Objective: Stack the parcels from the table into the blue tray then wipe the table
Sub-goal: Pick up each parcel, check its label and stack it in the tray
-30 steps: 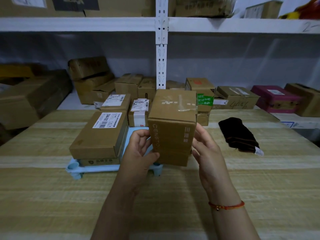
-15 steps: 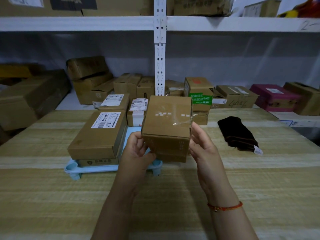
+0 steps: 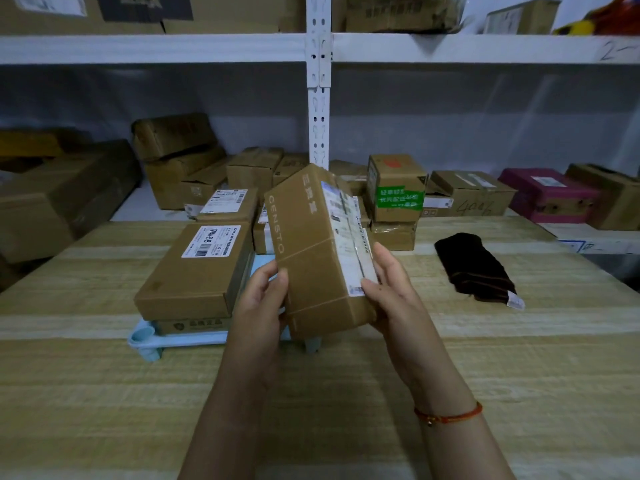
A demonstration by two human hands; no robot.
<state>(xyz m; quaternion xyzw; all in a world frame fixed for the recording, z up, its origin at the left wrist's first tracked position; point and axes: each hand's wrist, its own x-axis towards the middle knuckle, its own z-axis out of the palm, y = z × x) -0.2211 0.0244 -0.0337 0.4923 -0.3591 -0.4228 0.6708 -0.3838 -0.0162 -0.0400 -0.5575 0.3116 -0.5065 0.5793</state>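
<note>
Tilted since before, parcel (image 3: pixel 317 251) shows its label between both hands (image 3: pixel 325 299).

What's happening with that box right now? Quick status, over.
Left hand and right hand both grip the CENSTO parcel, tilted above the blue tray. Two stacked parcels fill the tray's left side. Nothing blocking.

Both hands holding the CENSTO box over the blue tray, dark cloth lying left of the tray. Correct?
Not quite. The dark cloth lies to the right of the blue tray, on the table, as the head view shows. The rest stands: the left hand and right hand both hold the CENSTO box over the tray.
</note>
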